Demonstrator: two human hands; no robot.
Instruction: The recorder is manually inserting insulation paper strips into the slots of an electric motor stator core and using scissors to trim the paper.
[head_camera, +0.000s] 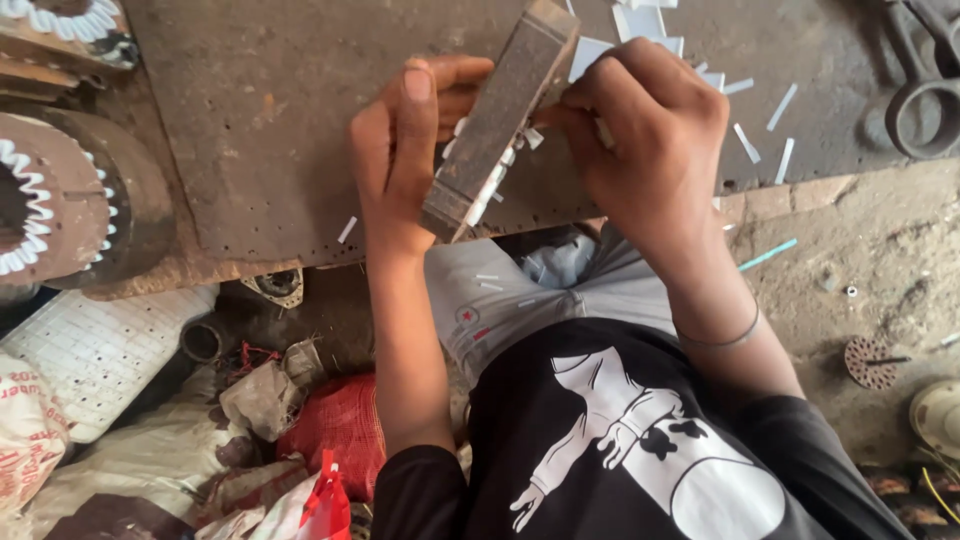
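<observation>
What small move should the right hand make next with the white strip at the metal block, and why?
Probably push the white strip a little deeper into the metal block. The left hand holds the block tilted over the metal sheet, the right hand pinches at its edge, and strip ends there protrude unevenly.

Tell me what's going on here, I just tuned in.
A person sits at a worn metal plate and holds a flat, rusty block tilted on edge over it. The left hand grips the block's side; the right hand works at its far face, where small white strips stick out. More white strips lie scattered on the plate. Round motor cores with white-lined slots sit to the left.
</observation>
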